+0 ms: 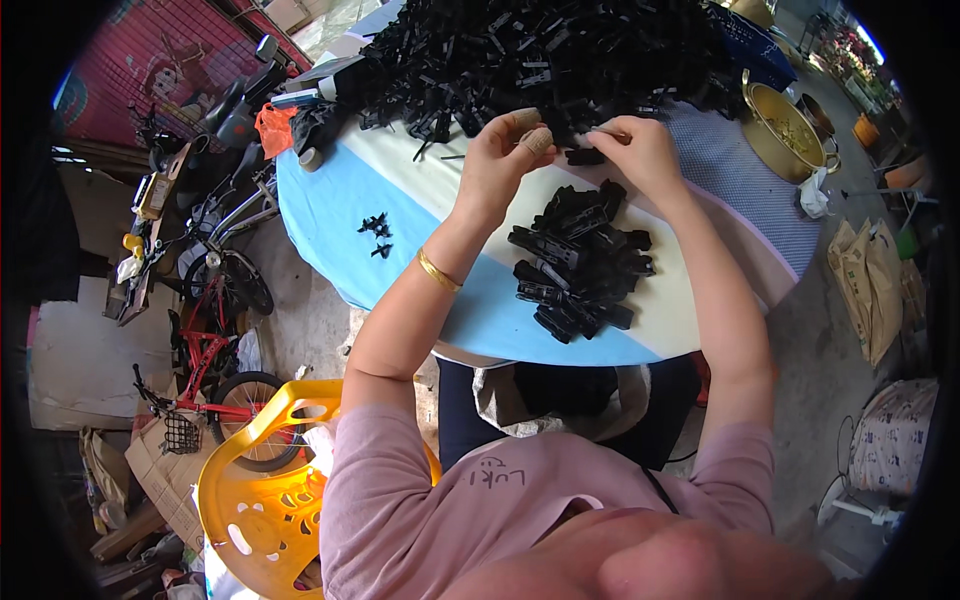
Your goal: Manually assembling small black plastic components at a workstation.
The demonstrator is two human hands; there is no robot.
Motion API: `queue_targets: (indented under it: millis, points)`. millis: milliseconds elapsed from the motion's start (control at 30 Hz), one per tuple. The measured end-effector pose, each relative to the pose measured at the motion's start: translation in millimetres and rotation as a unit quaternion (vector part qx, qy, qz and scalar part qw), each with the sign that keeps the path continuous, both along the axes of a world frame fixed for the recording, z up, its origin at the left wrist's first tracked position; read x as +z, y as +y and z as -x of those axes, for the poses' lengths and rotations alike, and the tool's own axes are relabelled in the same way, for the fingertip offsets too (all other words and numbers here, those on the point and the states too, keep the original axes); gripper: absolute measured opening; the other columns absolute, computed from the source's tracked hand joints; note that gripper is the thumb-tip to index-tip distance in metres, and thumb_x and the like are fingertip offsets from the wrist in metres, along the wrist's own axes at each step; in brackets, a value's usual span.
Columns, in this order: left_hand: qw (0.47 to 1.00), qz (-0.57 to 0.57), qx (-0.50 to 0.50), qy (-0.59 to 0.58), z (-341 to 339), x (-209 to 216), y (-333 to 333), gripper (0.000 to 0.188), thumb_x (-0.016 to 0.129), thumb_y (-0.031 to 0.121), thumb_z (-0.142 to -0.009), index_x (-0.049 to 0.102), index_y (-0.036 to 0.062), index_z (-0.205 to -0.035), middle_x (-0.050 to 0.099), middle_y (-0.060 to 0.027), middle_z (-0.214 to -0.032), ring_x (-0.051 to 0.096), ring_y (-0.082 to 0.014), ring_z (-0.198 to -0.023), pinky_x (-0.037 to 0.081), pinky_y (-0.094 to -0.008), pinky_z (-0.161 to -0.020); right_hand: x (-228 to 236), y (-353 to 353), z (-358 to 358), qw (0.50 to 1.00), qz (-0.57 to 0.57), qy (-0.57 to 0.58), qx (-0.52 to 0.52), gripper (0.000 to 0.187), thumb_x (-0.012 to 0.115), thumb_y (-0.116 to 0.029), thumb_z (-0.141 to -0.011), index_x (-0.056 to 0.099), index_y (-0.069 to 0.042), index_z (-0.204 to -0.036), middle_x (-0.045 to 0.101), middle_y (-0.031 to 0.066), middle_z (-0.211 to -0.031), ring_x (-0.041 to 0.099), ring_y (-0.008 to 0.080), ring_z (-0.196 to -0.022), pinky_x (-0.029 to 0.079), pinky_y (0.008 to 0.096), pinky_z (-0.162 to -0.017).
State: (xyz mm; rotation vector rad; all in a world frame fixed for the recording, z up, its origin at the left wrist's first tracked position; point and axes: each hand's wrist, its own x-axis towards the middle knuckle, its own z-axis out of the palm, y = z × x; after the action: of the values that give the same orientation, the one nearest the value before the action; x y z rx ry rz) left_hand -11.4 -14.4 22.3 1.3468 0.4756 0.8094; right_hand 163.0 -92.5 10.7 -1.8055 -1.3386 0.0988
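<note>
My left hand [500, 163] is raised over the table at the near edge of a large heap of black plastic parts [540, 65]. Tan coverings wrap its thumb and a fingertip, which are brought close together; anything between them is too small to make out. Facing it, my right hand [645, 155] has thumb and fingers pinched, and what they hold is hidden. A short black part [585, 157] shows just below the right fingertips. Nearer to me, between my forearms, lies a smaller pile of black clip-like pieces [575, 260]. Several small black pieces [377, 235] lie apart on the left.
A striped cloth [350, 190] covers the round table. A gold-coloured pot [780, 135] stands at the right, with a blue crate [755, 55] behind it. An orange plastic bag [276, 130] is at the left edge. Bicycles [205, 350] and a yellow chair [250, 500] stand to my left.
</note>
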Motion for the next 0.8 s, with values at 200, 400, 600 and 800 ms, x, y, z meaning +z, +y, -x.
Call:
queue_targets:
  millis: [200,400,600,800]
  points:
    - [0.964,0.198,-0.157,-0.086,2.3,-4.3,11.3,0.045,0.053,0.026,-0.087,0.041,-0.0021,-0.119,0.049,-0.0198,-0.116,0.055,-0.0263,-0.100,0.044,-0.0353,-0.092,21.0,-21.9,30.9,0.966,-0.060,0.211,0.136,0.015,0.065,-0.014,-0.077,0.065,-0.001,-0.085,0.063,0.0031,-0.070,0.054,0.0053,-0.061,0.042,0.0189,-0.055]
    - [0.945,0.125,-0.248,-0.176,10.0,6.7,15.7,0.045,0.060,0.021,-0.082,0.043,0.0086,-0.122,0.053,-0.0148,-0.114,0.054,-0.0256,-0.102,0.042,-0.0376,-0.093,17.1,-22.5,37.5,0.963,-0.069,0.164,0.200,0.014,0.063,-0.010,-0.079,0.063,0.001,-0.088,0.062,0.0012,-0.071,0.053,0.0051,-0.063,0.043,0.0179,-0.058]
    - [0.977,0.008,-0.140,-0.159,5.9,7.8,6.3,0.031,0.061,-0.003,-0.076,0.047,0.0043,-0.103,0.057,-0.0171,-0.105,0.060,-0.0281,-0.090,0.050,-0.0349,-0.081,28.4,-29.6,24.3,0.945,-0.121,0.241,0.184,0.019,0.048,-0.011,-0.088,0.058,0.000,-0.100,0.048,-0.0038,-0.064,0.037,0.0009,-0.054,0.029,0.0152,-0.048]
    - [0.981,-0.143,-0.090,-0.092,3.4,6.5,-6.7,0.034,0.064,-0.006,-0.073,0.046,0.0000,-0.101,0.058,-0.0137,-0.098,0.061,-0.0196,-0.087,0.052,-0.0293,-0.078,26.8,-29.3,41.6,0.942,-0.081,0.228,0.231,0.018,0.049,-0.014,-0.089,0.060,0.000,-0.093,0.049,-0.0036,-0.065,0.039,0.0011,-0.055,0.029,0.0145,-0.047]
